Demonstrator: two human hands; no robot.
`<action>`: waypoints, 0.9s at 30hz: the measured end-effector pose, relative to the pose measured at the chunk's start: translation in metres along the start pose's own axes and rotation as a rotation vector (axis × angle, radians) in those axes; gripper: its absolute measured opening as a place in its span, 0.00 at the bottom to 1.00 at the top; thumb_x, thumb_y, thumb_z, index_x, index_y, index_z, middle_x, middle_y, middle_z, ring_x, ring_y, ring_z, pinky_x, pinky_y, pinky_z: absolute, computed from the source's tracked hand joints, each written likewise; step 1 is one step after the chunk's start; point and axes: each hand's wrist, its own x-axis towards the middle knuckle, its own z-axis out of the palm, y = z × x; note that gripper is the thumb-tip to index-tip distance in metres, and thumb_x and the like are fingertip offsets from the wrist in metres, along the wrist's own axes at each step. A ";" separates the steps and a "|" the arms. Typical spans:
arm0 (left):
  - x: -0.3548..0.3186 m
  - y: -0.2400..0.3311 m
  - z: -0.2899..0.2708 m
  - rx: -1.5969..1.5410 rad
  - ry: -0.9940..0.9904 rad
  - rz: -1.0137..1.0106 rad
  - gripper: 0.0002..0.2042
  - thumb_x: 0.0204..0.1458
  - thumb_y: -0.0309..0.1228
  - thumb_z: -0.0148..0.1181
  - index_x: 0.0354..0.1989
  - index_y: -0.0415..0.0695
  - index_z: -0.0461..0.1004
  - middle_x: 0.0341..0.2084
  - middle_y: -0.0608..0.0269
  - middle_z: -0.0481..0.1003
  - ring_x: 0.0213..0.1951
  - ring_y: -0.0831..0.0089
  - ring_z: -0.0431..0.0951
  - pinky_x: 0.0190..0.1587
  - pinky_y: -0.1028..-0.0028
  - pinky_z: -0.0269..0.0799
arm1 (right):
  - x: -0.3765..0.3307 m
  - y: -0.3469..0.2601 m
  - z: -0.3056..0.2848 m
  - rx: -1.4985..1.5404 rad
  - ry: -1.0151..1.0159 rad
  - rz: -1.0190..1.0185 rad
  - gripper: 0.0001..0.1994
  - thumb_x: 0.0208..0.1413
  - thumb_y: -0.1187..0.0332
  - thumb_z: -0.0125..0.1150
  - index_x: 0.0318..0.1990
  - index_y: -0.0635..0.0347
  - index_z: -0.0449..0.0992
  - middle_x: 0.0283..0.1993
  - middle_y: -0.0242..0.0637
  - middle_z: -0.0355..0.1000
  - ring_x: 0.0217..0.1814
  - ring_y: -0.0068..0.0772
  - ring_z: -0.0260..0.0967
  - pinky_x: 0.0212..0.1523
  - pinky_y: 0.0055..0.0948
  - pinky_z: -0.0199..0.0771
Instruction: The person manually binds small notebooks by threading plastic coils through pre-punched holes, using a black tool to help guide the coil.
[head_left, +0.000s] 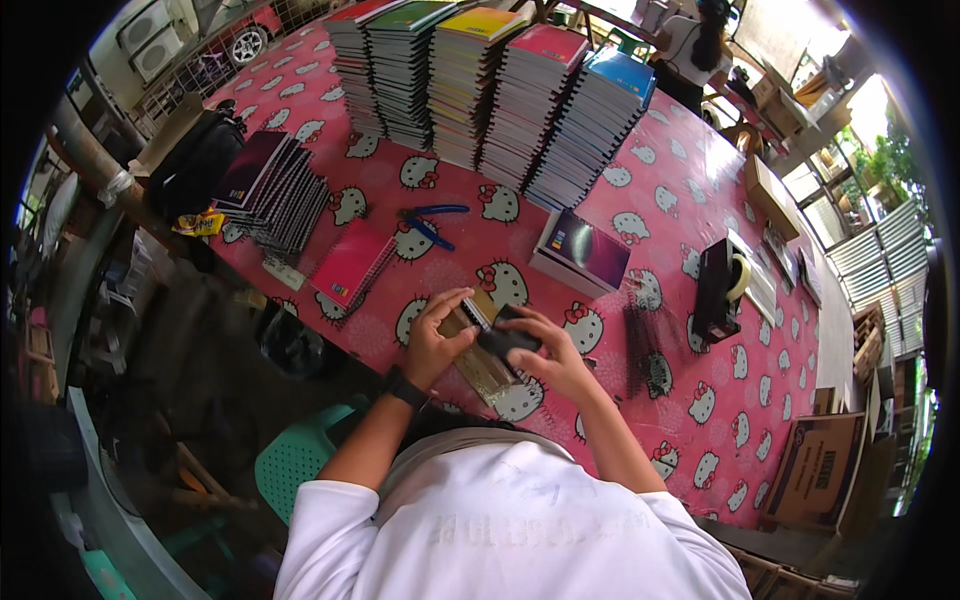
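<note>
Between both hands, a notebook [483, 345] sits clamped, left hand [435, 343] gripping its near edge, right hand [553, 358] covering its top.

Tall spiral notebook stacks [490, 90] at table's [700, 440] far edge; blue pliers [428, 222] mid-table; black tape dispenser [718, 290] right.

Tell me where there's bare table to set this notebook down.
Bare cloth lies between the tape dispenser and the cardboard box, and between the blue scissors and the tall notebook stacks. Around both hands it is crowded.
</note>
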 end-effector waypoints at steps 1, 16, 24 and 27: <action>0.002 0.000 -0.003 0.013 0.012 0.018 0.26 0.40 0.28 0.62 0.53 0.43 0.72 0.50 0.55 0.72 0.53 0.64 0.72 0.56 0.70 0.64 | 0.008 0.003 0.000 -0.053 0.054 0.122 0.26 0.45 0.53 0.67 0.51 0.56 0.75 0.65 0.48 0.58 0.67 0.49 0.55 0.64 0.41 0.55; -0.004 0.006 0.001 0.039 0.028 0.027 0.22 0.44 0.26 0.64 0.51 0.43 0.74 0.49 0.56 0.73 0.51 0.64 0.73 0.53 0.70 0.67 | 0.021 0.000 0.010 -0.229 0.119 -0.004 0.30 0.43 0.49 0.68 0.51 0.58 0.74 0.60 0.48 0.63 0.60 0.47 0.61 0.58 0.40 0.62; 0.018 0.037 -0.002 -0.023 -0.104 0.076 0.11 0.45 0.21 0.62 0.40 0.42 0.79 0.37 0.59 0.77 0.39 0.70 0.77 0.42 0.73 0.71 | -0.001 -0.046 0.018 -0.277 0.290 -0.192 0.21 0.44 0.67 0.70 0.48 0.59 0.73 0.51 0.39 0.69 0.51 0.31 0.66 0.48 0.27 0.67; 0.025 0.066 0.003 -0.048 -0.121 0.123 0.11 0.43 0.19 0.64 0.37 0.41 0.80 0.32 0.60 0.78 0.35 0.72 0.77 0.39 0.74 0.72 | -0.007 -0.051 0.023 -0.100 0.368 -0.201 0.16 0.47 0.77 0.66 0.45 0.61 0.74 0.41 0.31 0.71 0.39 0.19 0.70 0.38 0.18 0.68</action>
